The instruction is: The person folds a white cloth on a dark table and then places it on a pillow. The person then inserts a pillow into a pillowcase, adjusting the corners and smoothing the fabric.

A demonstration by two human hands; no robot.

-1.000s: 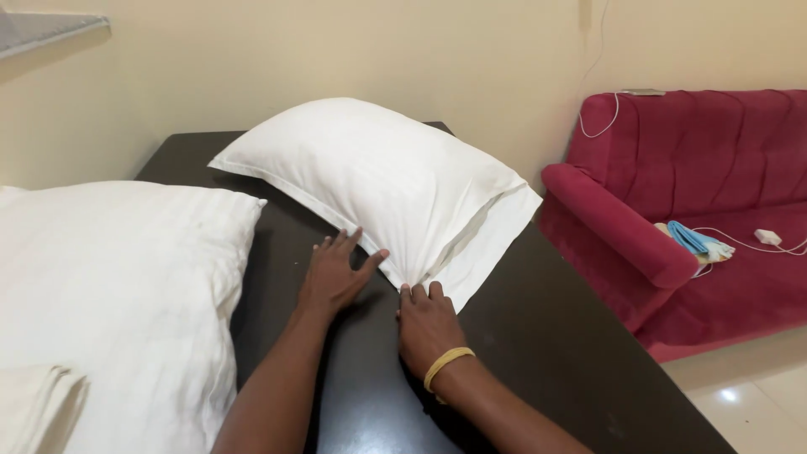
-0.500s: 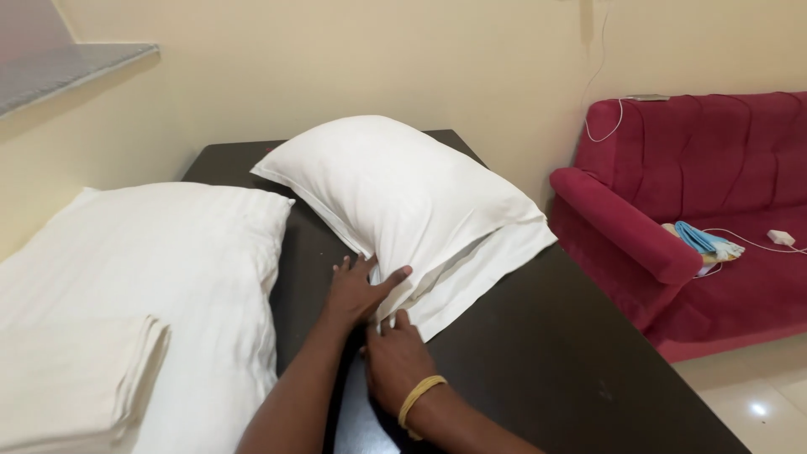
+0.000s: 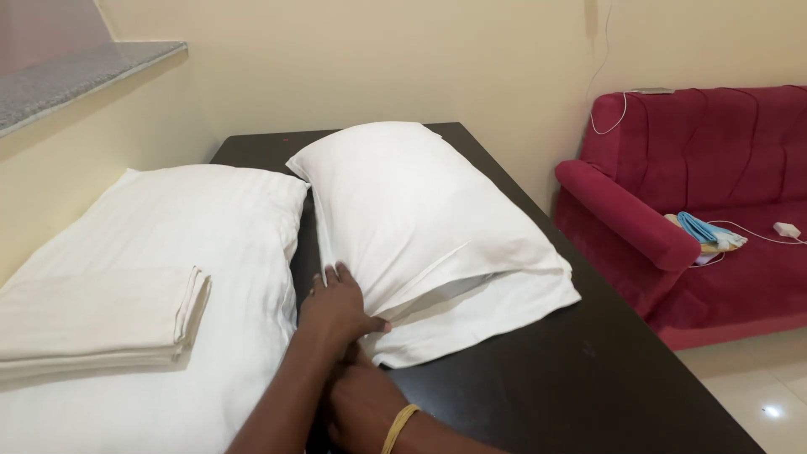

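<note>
From the head view, our left hand (image 3: 336, 309) lies spread on the white pillow's (image 3: 416, 219) open flap, near the dark worktop's (image 3: 588, 378) front; our right hand (image 3: 363, 410) sits below, grip unclear; we judge the flap is being tucked; the pillow's long axis runs away from us, slightly leftward.
</note>
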